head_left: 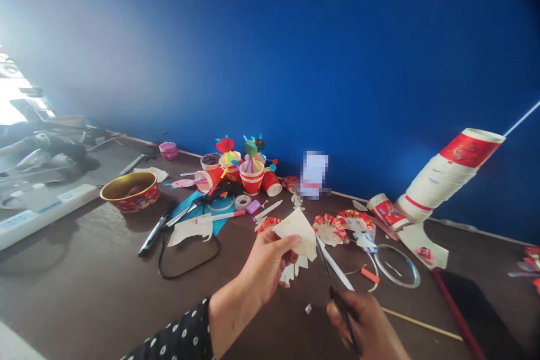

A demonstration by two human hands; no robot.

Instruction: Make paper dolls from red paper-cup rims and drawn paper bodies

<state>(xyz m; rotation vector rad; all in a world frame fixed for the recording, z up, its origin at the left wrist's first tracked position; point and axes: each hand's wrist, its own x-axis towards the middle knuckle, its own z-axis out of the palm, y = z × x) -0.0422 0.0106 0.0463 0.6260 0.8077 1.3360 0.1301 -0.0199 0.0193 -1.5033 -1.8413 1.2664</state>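
Between thumb and fingers, my left hand [276, 250] pinches a cream piece of paper [298, 232] above the table. My right hand [358, 320] is wrapped around the black handles of a pair of scissors [346, 315]. The scissors' blades point up and away, close to the paper's right edge; whether they touch it I cannot tell. Below the left hand lie white paper scraps [291, 273]. A small white scrap [308, 309] rests on the table between my forearms. Red-and-white cut cup pieces [329, 229] lie just beyond the scissors.
A tilted stack of paper cups [453, 171] leans at the right. Paper-cup figures [252, 177] stand by the blue partition [270, 56]. A red-and-gold bowl [130, 191], a black marker [154, 236] and a power strip [46, 211] are at the left. A phone [476, 315] and wooden stick [422, 323] lie at right.
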